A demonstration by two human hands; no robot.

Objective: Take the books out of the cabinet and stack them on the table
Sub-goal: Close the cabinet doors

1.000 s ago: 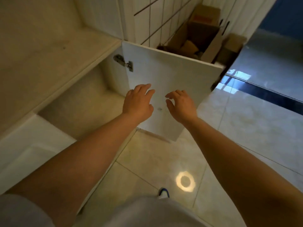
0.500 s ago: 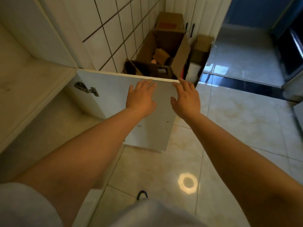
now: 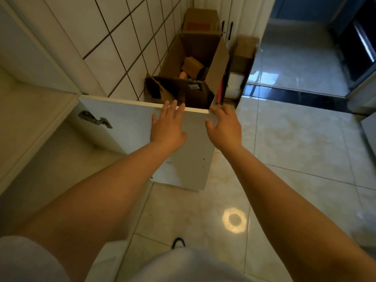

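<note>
A white cabinet door (image 3: 126, 127) stands swung open, its metal hinge (image 3: 95, 120) showing on the inner face. My left hand (image 3: 167, 127) lies against the door's inner face with straight fingers reaching its top edge. My right hand (image 3: 223, 127) is at the door's top right corner, fingers spread and relaxed; whether it touches the door I cannot tell. The cabinet's inside (image 3: 50, 159) at the left looks bare where it shows. No books are in view.
An open cardboard box (image 3: 195, 64) holding small items stands against the tiled wall (image 3: 114, 43) behind the door. More boxes (image 3: 244, 55) stand beside it. Glossy floor tiles (image 3: 295, 149) spread to the right. A shoe tip (image 3: 178, 242) shows below.
The view has swung up and to the right, away from the cabinet's inside. Both hands have risen along the door to its top edge, and their fingers have straightened.
</note>
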